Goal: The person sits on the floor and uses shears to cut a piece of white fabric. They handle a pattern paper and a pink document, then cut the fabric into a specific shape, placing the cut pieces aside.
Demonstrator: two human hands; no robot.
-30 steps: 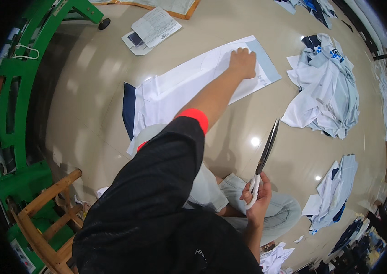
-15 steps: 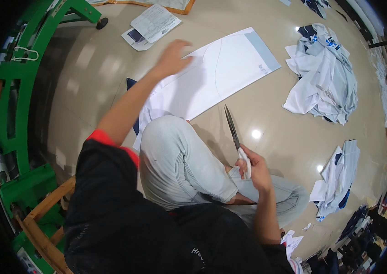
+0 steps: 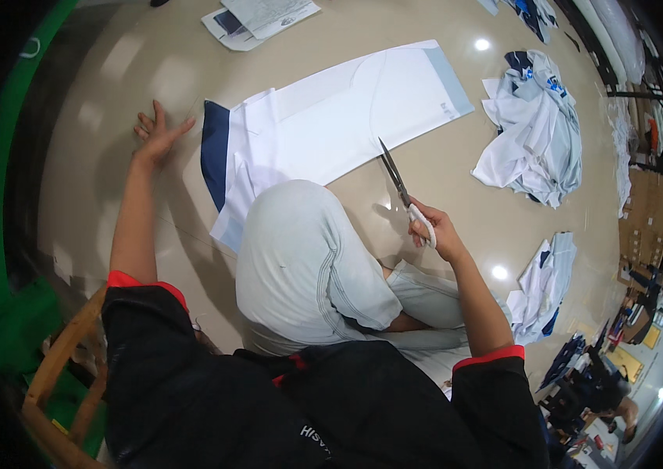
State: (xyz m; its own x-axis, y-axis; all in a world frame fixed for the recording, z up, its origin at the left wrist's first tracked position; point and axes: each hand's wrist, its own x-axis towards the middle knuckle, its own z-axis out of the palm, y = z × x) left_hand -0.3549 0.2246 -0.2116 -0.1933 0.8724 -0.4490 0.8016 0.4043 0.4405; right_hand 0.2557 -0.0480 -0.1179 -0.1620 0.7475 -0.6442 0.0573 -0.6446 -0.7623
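Scissors (image 3: pixel 395 180) with dark blades and white-wrapped handles are in my right hand (image 3: pixel 434 234), its fingers through and around the grips. Their tip reaches the near edge of a long white fabric piece (image 3: pixel 347 102), which has a pale blue-grey end and a faint curved line. At the fabric's left end lie a white, creased cloth (image 3: pixel 251 144) and a navy panel (image 3: pixel 214 152). To the left of that panel, my left hand (image 3: pixel 158 141) is over the floor with fingers spread, holding nothing. My bent knee hides part of the creased cloth.
Papers (image 3: pixel 265 16) lie beyond the fabric. A big heap of white and pale grey cloth (image 3: pixel 534 133) rests to the right, with a smaller heap (image 3: pixel 541 289) nearer me. A green metal frame (image 3: pixel 3 187) and a wooden chair (image 3: pixel 73 367) stand left. Cardboard boxes (image 3: pixel 648 219) are far right.
My left hand has moved off the fabric, leftward and toward me, leaving the navy panel in sight. The scissors in my right hand have shifted slightly up toward the fabric edge. The view has also shifted.
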